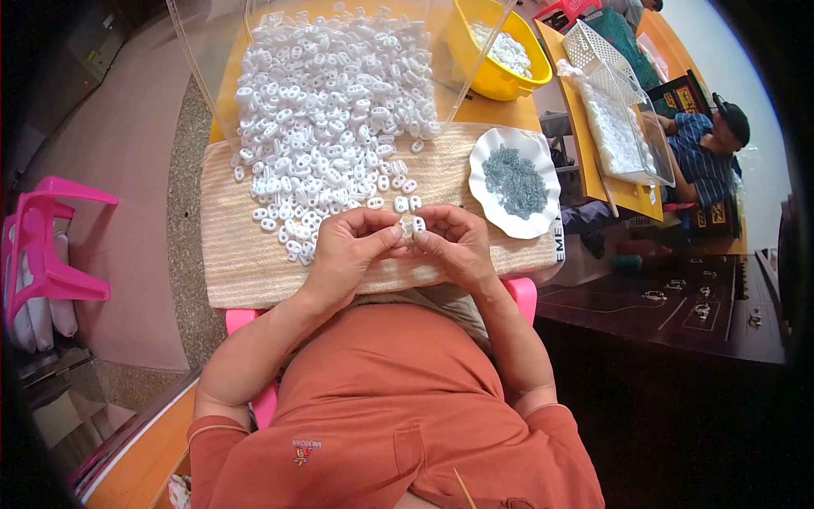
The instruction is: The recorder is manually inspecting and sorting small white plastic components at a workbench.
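My left hand (pixel 352 246) and my right hand (pixel 454 242) meet over the near edge of a woven beige mat (pixel 233 254). Together their fingertips pinch one small white plastic piece (pixel 409 227). A large heap of the same white pieces (pixel 326 110) spreads across the mat and into a clear plastic tray beyond my hands. To the right of my right hand stands a white scalloped plate (pixel 543 216) filled with small grey metal parts (pixel 515 181).
A yellow bowl (pixel 475 72) with white pieces stands at the back right. Farther right, a white mesh basket (pixel 593 55) and a clear tray of white pieces (pixel 619 127) lie on an orange table, where another person sits. A pink plastic stool (pixel 51 246) is at left.
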### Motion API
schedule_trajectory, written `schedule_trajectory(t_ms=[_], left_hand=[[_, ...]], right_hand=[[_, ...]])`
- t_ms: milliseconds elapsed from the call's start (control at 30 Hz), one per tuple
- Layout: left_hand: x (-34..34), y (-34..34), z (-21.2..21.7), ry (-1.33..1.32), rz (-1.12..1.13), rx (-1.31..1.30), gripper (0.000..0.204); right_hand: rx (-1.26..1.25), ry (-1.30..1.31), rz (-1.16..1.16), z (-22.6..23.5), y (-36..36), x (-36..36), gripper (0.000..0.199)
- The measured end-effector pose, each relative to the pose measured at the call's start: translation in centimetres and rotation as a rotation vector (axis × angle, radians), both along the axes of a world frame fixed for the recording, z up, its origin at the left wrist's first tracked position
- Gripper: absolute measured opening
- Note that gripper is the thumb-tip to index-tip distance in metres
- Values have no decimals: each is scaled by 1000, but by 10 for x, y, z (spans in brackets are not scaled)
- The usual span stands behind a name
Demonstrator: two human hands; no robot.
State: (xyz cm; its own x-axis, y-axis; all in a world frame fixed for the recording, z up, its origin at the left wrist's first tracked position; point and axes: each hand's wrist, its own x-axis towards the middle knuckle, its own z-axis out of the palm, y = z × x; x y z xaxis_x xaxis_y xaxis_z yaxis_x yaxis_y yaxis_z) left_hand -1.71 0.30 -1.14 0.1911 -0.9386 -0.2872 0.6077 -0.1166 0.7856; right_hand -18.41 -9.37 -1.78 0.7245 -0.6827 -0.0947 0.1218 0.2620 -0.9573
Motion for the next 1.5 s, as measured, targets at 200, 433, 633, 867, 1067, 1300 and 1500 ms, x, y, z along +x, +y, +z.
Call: schedule_trajectory(t_ms=[200, 433, 633, 867, 1067, 1300, 1500], left_hand=[[0, 0, 1, -10, -10, 8, 17], [0, 0, 0, -16, -21, 4, 16], [0, 0, -2, -7, -12, 9, 16], [-1, 0, -2, -2, -7, 13, 15], [-2, 0, -2, -6, -14, 6, 15], [-1, 0, -2, -15, -17, 12, 15], [-2, 1, -2, -4, -5, 22, 15]], right_hand=[[9, -2, -17, 1, 1, 1, 29], [-5, -41, -5, -3, -1, -1, 29], [10, -44, -22, -3, -1, -1, 28], [28, -30, -36, 1, 1, 1, 27], [29, -41, -45, 1, 1, 1, 27], [26, -34, -56, 1, 2, 1, 27], [-5, -24, -36, -5, 0, 0, 25]])
